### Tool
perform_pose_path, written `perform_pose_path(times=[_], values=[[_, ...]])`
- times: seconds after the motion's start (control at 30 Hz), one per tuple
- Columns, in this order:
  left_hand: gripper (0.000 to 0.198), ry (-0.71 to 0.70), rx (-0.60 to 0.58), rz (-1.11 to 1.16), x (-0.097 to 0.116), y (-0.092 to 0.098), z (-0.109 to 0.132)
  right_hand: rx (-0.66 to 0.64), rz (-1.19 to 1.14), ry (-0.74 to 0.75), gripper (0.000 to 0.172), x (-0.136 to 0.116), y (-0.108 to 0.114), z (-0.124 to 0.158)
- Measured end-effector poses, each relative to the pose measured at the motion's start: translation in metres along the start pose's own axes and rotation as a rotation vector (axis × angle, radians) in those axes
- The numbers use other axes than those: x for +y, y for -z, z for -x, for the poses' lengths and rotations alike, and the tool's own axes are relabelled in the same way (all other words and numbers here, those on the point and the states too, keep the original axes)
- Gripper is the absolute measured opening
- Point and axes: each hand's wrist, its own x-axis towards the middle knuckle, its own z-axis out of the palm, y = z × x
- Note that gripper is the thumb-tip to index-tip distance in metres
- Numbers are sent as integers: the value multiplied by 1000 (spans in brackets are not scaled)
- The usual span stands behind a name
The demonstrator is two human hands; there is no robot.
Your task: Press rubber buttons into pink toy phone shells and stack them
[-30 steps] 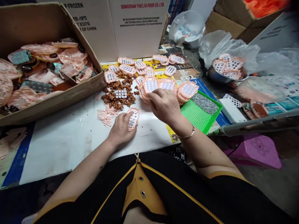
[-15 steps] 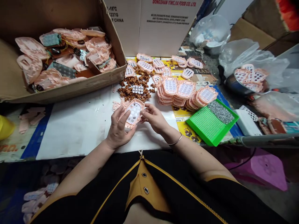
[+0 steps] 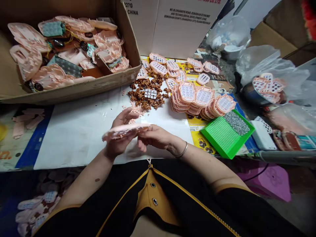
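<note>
A pink plastic casing point(image 3: 123, 131) is tilted almost edge-on above the white work surface, so its face is mostly out of sight. My left hand point(image 3: 117, 144) is closed around it from below and behind, fingers showing past its far edge. At the casing's right end, my right hand point(image 3: 158, 136) pinches it between thumb and fingers. Beyond the hands lie small pink bits point(image 3: 135, 108) and a heap of brown plastic pieces point(image 3: 138, 95), with a white keypad point(image 3: 150, 94) on top.
Stacked pink casings point(image 3: 182, 98) stand right of the heap, beside a green tray point(image 3: 228, 153) of small metal parts. A cardboard box point(image 3: 103, 82) of casings with wired boards fills the back left. A metal bowl point(image 3: 249, 93) of casings sits far right.
The casing has turned from face-up to nearly edge-on and come lower and to the left. My right hand has shifted lower, with its fingers around the casing's right end. The view has moved slightly.
</note>
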Motion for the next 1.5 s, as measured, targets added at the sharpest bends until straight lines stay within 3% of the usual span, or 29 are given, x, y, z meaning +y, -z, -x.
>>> perform_pose_path(times=[0.07, 0.13, 0.2, 0.27, 0.33, 0.4, 0.47, 0.57, 0.63, 0.7, 0.77, 0.83, 0.93, 1.0, 1.1, 1.2, 1.33, 1.5], values=[[51, 100, 49, 106, 5, -2, -1, -57, 115, -79, 48, -9, 4, 3], [47, 156, 182, 236, 9, -4, -5, -85, 408, -125, 44, -24, 9, 5], [49, 212, 369, 342, 9, -2, -11, 89, 859, -58, 34, -44, 17, 3], [53, 303, 510, 420, 7, 2, -17, 449, 1332, 84, 27, -63, 27, -5], [57, 405, 554, 486, 3, 6, -21, 718, 1726, 164, 33, -76, 41, -17], [59, 468, 527, 540, 0, 9, -22, 785, 2002, 126, 48, -84, 54, -31], [56, 482, 491, 564, -2, 10, -20, 784, 2141, 32, 50, -89, 64, -42], [45, 491, 462, 554, -1, 11, -17, 803, 2124, -52, 43, -91, 72, -51], [56, 506, 463, 523, 0, 12, -16, 875, 1953, 19, 43, -90, 74, -51], [70, 514, 463, 493, 1, 12, -16, 986, 1549, 201, 37, -88, 73, -47], [77, 526, 443, 491, 2, 12, -16, 1007, 1108, 367, 25, -83, 70, -41], [79, 555, 421, 520, 4, 12, -16, 887, 708, 434, 14, -76, 64, -34], [79, 593, 399, 567, 5, 13, -17, 668, 243, 411, 32, -64, 52, -24], [74, 592, 380, 569, 5, 14, -17, 616, 93, 384, 43, -57, 44, -19], [64, 585, 357, 547, 3, 15, -16, 613, 85, 372, 48, -47, 35, -16], [61, 578, 347, 535, 0, 16, -13, 622, 206, 437, 42, -38, 28, -14], [63, 535, 340, 557, -4, 15, -9, 723, 810, 602, 14, -29, 15, -10], [65, 537, 324, 537, -7, 14, -7, 634, 1531, 673, 25, -22, -4, -15]])
